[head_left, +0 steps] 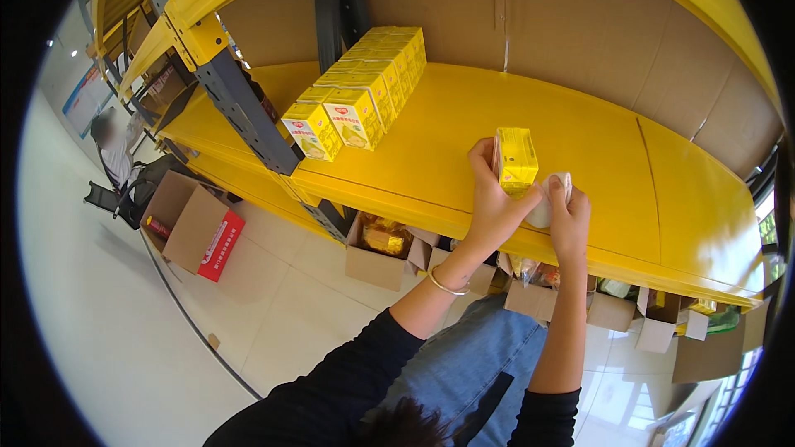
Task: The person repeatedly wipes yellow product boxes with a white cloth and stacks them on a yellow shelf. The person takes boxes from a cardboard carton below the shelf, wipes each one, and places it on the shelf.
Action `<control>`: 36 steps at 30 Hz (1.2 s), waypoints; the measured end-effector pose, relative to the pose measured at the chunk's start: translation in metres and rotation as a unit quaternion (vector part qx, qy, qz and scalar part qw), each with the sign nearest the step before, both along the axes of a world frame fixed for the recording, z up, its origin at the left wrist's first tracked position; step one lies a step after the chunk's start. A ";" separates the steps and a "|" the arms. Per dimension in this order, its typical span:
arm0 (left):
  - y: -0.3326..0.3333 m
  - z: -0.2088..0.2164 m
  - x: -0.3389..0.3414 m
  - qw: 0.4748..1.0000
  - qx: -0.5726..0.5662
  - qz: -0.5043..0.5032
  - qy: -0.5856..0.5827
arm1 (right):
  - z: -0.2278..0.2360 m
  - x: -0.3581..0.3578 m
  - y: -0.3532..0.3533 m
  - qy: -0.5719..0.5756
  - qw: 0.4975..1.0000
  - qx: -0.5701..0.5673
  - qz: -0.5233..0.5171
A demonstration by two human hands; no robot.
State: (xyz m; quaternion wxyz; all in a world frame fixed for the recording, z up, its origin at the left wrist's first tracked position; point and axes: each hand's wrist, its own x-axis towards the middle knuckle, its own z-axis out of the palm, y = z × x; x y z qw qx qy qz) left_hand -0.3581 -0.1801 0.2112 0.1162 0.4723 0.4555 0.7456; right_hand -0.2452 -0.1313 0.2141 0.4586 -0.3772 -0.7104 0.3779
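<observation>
A small yellow carton (517, 154) stands upright in the grip of my left hand (494, 199), just above the yellow shelf board (600, 174). My right hand (570, 219) is closed on a crumpled white cloth (561, 185), close beside the carton's lower right. Farther left on the same board, matching yellow cartons (379, 74) are packed in two rows running away from me. Their nearest ends show white printed panels. A bracelet circles my left wrist.
A dark grey rack post (248, 108) rises left of the rows. Brown cardboard lines the shelf's back. Open cardboard boxes (377, 261) with packaged goods sit below the shelf edge. On the floor at left are an open box (178, 215) and a red box (222, 246). A seated person (120, 149) is beyond.
</observation>
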 end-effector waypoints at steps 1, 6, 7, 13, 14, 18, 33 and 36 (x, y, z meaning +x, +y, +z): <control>0.000 0.001 0.000 1.000 0.005 -0.007 -0.010 | 0.003 -0.003 -0.003 0.000 1.000 0.023 -0.006; -0.006 0.002 -0.018 0.989 -0.067 0.065 0.117 | 0.010 -0.009 -0.007 0.015 0.998 0.059 -0.001; -0.010 0.004 -0.022 0.981 -0.096 0.077 0.151 | 0.012 -0.009 -0.008 0.006 0.998 0.061 0.002; -0.040 0.016 -0.051 0.986 -0.111 -0.027 0.122 | 0.014 -0.015 -0.011 -0.092 0.988 0.105 0.067; -0.046 0.019 -0.056 0.989 -0.105 -0.050 0.094 | 0.019 -0.017 -0.015 -0.126 0.986 0.066 0.090; -0.062 0.016 -0.081 0.985 -0.067 0.018 0.158 | 0.021 -0.039 -0.030 -0.133 0.979 0.125 0.087; -0.122 -0.002 -0.189 0.964 -0.021 0.257 0.067 | 0.019 -0.190 -0.085 -0.221 0.950 0.182 0.125; -0.121 -0.003 -0.201 0.960 0.014 0.276 0.041 | 0.018 -0.208 -0.090 -0.209 0.951 0.192 0.126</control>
